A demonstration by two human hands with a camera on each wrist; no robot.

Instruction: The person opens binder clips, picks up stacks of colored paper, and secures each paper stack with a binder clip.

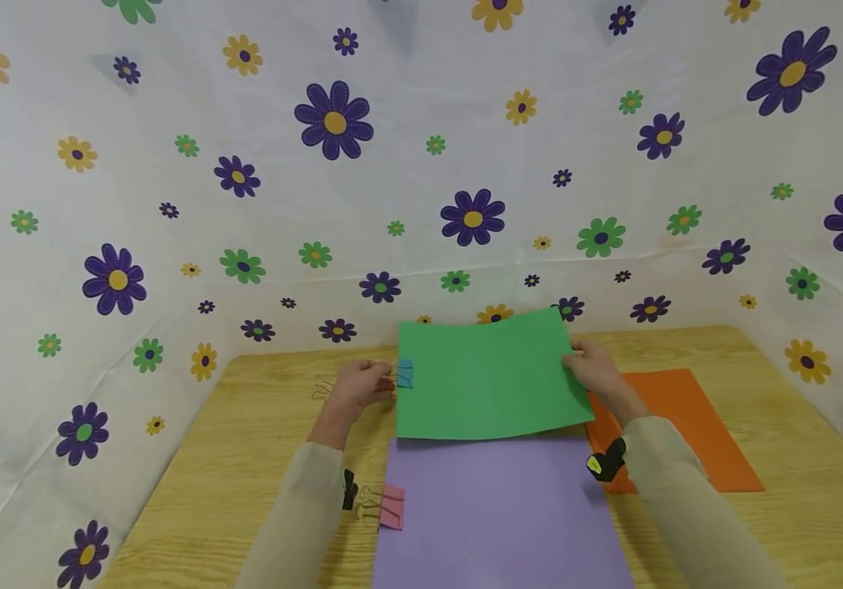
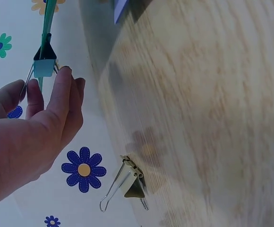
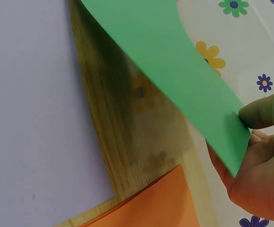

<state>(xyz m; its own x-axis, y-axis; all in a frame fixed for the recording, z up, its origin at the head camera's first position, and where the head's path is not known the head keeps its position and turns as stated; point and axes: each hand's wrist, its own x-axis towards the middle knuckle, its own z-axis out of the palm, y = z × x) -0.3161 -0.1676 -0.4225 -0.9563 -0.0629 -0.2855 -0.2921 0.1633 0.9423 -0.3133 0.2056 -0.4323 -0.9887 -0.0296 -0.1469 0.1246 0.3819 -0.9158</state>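
Observation:
A green sheet is held up above the table between both hands. At its left edge sits a blue binder clip, and my left hand pinches that clip's wire handles, as the left wrist view shows. My right hand grips the sheet's right edge between thumb and fingers. Nearer to me lies a purple sheet, with a pink binder clip on its left edge. In the right wrist view the green sheet bends down toward my right hand.
On the right, orange sheets lie on the wooden table. A gold-coloured binder clip stands on the table beyond my left hand. Behind the table hangs a white cloth printed with flowers.

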